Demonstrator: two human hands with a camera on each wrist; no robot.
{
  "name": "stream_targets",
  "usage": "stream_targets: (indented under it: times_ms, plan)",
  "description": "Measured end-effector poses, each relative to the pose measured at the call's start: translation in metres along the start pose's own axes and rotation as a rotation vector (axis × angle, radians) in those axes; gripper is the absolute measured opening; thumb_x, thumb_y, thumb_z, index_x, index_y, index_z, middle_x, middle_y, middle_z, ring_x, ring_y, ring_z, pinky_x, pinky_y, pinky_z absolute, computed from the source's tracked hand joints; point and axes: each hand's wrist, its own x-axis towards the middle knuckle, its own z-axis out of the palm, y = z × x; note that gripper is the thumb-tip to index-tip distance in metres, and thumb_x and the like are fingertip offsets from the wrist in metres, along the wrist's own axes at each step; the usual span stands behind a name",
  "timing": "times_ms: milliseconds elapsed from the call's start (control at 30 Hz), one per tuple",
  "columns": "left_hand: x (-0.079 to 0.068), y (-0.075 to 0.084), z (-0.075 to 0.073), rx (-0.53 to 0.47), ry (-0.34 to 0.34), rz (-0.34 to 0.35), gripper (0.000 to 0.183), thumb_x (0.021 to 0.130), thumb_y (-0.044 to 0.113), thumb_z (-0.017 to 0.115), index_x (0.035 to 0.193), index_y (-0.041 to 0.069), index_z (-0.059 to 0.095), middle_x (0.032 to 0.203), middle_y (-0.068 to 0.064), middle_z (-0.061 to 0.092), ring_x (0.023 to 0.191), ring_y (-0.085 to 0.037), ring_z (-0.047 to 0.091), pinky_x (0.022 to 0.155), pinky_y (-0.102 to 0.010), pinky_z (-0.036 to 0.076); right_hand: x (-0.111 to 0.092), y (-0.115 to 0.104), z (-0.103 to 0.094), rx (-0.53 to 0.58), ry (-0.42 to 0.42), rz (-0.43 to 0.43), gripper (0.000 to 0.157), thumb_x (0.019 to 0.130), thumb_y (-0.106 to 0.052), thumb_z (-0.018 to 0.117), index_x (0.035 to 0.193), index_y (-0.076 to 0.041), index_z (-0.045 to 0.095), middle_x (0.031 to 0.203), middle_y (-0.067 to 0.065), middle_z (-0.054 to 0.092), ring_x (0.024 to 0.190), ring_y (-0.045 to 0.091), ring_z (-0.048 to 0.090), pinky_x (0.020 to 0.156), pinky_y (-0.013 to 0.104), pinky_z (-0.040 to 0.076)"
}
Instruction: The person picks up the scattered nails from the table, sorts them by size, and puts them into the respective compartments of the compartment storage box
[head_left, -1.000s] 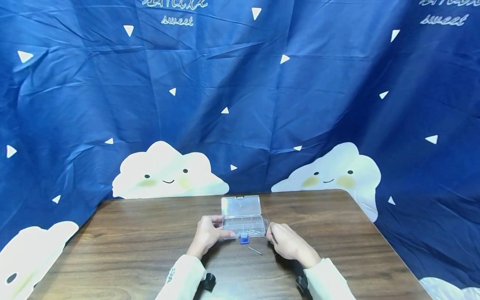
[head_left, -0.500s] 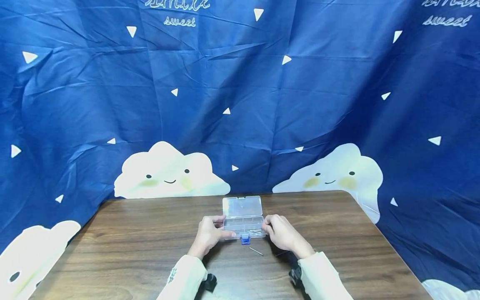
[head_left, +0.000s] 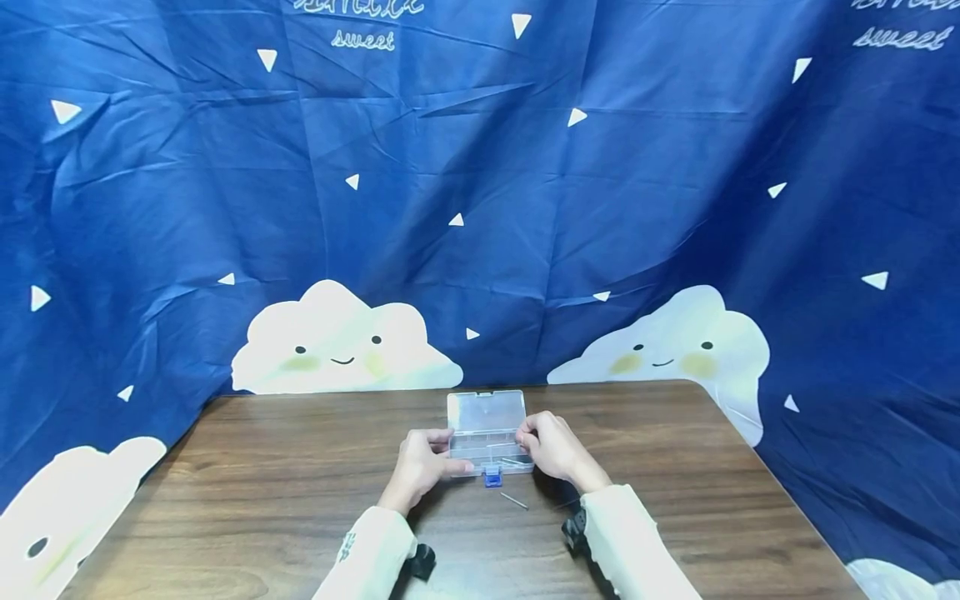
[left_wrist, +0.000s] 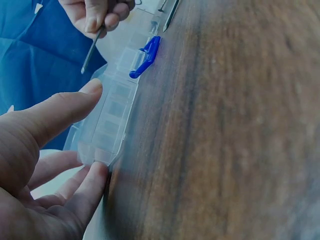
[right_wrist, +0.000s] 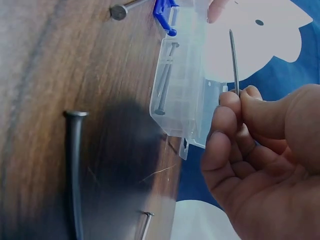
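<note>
A clear plastic compartment box (head_left: 486, 412) with a blue latch (head_left: 492, 479) lies on the table, its lid tipped back. My left hand (head_left: 418, 468) holds the box's left end, the thumb (left_wrist: 75, 107) along the front side and fingers at the end wall. Over the right part of the box, my right hand (head_left: 557, 452) pinches a nail (right_wrist: 234, 60) between thumb and fingers, its pointed end sticking out. Nails (right_wrist: 166, 80) lie in the front right compartment. The pinched nail's head is hidden by the fingers.
One loose nail (head_left: 514, 501) rests on the wooden table (head_left: 300, 492) in front of the box. In the right wrist view, a large near nail (right_wrist: 75, 170) and another nail (right_wrist: 146, 225) lie on the wood. A blue curtain (head_left: 487, 167) hangs behind the table.
My right hand has moved from the table beside the box up and left over its right end, carrying the nail. The left hand keeps its hold on the box.
</note>
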Motion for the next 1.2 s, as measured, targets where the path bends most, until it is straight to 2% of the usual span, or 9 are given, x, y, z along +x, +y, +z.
stream_targets:
  times_ms: [433,667,967,1200]
  plan:
    - [-0.001,0.002,-0.001,0.002,-0.001,-0.005,0.072,0.061,0.005,0.096,0.125,-0.007,0.066,0.114,-0.02,0.071,0.102,-0.028,0.069,0.08,-0.032,0.058,0.023,-0.002,0.002,-0.043,-0.011,0.034,0.028,0.095,-0.001,0.063,0.067,-0.005,0.065,0.059,-0.007,0.052,0.06,0.012,0.048,0.064,0.033,0.045]
    - [-0.001,0.003,-0.001,0.008,-0.005,-0.003,0.071,0.061,0.004,0.096,0.125,-0.007,0.067,0.114,-0.019,0.071,0.101,-0.026,0.069,0.08,-0.032,0.058,0.027,-0.007,0.004,-0.08,-0.048,0.098,0.027,0.096,-0.006,0.064,0.07,-0.008,0.066,0.061,-0.007,0.053,0.061,0.013,0.05,0.061,0.032,0.045]
    - [-0.002,0.002,0.0,0.008,-0.013,0.004,0.071,0.061,0.005,0.096,0.125,-0.007,0.067,0.114,-0.019,0.071,0.101,-0.026,0.069,0.081,-0.033,0.058,0.03,-0.008,0.01,-0.168,-0.056,0.068,0.024,0.094,-0.007,0.065,0.07,-0.012,0.065,0.061,-0.007,0.053,0.06,0.013,0.049,0.062,0.032,0.047]
    - [-0.002,0.004,-0.002,0.003,-0.008,-0.001,0.071,0.061,0.006,0.096,0.125,-0.006,0.067,0.116,-0.019,0.07,0.103,-0.027,0.068,0.082,-0.034,0.058,0.031,-0.011,0.011,-0.178,-0.06,0.063,0.022,0.094,-0.009,0.067,0.072,-0.012,0.067,0.063,-0.007,0.054,0.063,0.014,0.051,0.065,0.035,0.048]
